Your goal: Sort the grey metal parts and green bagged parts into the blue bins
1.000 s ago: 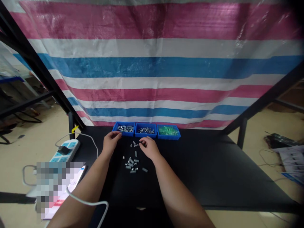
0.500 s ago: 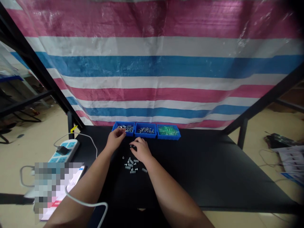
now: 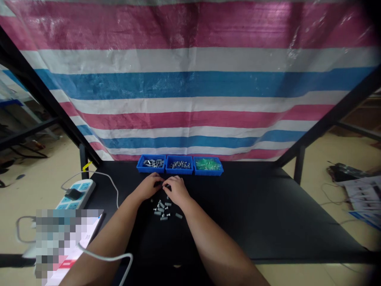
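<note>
My left hand [image 3: 149,186] and my right hand [image 3: 176,189] meet fingertip to fingertip just in front of the blue trays. Both are closed in a pinch; a tiny piece seems to be between them, too small to make out. Below them on the black table lies a loose pile of small grey metal cylinders [image 3: 161,210] and screws [image 3: 168,215]. Behind the hands, the left blue tray [image 3: 151,171] holds similar grey cylinders, and the middle blue tray [image 3: 179,172] holds small screws. In the right blue tray [image 3: 208,173] are green pieces, perhaps in clear plastic.
A power strip [image 3: 77,194] with a black plug [image 3: 73,194] sits at the table's left side. Near my left forearm lies a lit screen [image 3: 80,234], partly blurred, with a white cable [image 3: 107,258] across the forearm. A striped tarp [image 3: 190,85] hangs behind the table [image 3: 253,214].
My left hand has moved from the left tray rightward and down to my right hand, so their fingertips now meet. The view has shifted slightly.
</note>
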Demonstrator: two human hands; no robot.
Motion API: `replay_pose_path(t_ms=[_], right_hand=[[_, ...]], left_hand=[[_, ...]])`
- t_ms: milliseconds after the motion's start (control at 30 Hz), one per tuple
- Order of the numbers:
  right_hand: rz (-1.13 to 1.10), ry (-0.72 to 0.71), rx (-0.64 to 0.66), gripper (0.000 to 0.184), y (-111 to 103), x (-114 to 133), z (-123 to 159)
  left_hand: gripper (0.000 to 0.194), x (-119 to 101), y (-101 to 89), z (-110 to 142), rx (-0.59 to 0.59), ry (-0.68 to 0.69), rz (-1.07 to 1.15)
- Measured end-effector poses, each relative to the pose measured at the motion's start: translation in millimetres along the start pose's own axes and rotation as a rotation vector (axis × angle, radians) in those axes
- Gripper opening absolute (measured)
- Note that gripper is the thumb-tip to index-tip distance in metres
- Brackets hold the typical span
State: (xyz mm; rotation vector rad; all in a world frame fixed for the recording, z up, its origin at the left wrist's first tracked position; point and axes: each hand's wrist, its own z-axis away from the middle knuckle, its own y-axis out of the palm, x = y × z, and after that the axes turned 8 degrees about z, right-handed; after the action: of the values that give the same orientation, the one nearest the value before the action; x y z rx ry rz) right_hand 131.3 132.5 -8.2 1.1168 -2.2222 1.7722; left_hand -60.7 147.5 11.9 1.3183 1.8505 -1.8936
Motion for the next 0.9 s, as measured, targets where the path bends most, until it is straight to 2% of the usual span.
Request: replay_pose_path(t_ms=[100, 200, 300, 400, 567, 733, 800, 900], right_hand=[[-0.081, -0.044, -0.051, 0.012, -6.8, -0.5, 0.6], [-0.172, -0.083, -0.130, 0.013, -14.7, -1.7, 1.1], [-0.243, -0.017, -0.167, 0.014, -17.8, -5.5, 0.4], [-0.269, 0.084, -0.222, 0.011, -16.8, -11.8, -1.6], [-0.213, 0.124, -0.417, 0.008, -29.4, -16.0, -3.3], [-0.117, 0.122, -0.694, 0.015, -45.8, -16.3, -11.0], [-0.093, 0.123, -0.729, 0.018, -43.6, -19.7, -16.3], [-0.062, 0.158, -0.701, 0.022, -35.7, -26.4, -20.2]], left_hand=[[0.019, -0.2, 0.6, 5.5, -0.048, -0.012, 0.040], [0.022, 1.9, 2.2, 14.1, -0.168, -0.077, 0.115], [0.028, 7.8, 5.9, 22.6, -0.321, -0.185, 0.240], [0.034, 13.3, 10.1, 25.9, -0.421, -0.237, 0.342], [0.037, 15.2, 14.5, 22.9, -0.493, -0.247, 0.390], [0.030, 14.1, 16.6, 22.3, -0.467, -0.233, 0.398], [0.029, 13.7, 16.6, 22.9, -0.456, -0.232, 0.406], [0.029, 13.3, 16.3, 24.0, -0.451, -0.226, 0.413]])
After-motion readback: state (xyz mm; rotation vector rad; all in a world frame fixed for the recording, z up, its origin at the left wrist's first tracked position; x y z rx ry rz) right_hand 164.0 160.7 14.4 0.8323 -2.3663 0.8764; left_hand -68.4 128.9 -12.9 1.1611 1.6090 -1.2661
